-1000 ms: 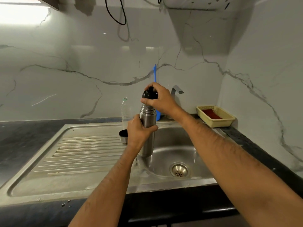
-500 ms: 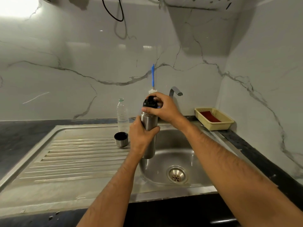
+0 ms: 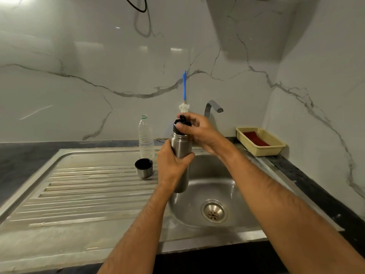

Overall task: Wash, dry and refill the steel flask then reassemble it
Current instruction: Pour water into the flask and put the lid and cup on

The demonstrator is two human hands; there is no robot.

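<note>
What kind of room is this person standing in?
Most likely a home kitchen: a stainless steel sink with ribbed drainboard, a curved metal tap and a marble-patterned wall behind a dark countertop.

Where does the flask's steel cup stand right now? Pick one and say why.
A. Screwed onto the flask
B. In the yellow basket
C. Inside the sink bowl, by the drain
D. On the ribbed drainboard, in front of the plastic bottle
D: the steel cup stands open end up on the drainboard, just in front of the plastic bottle, left of the flask.
</note>
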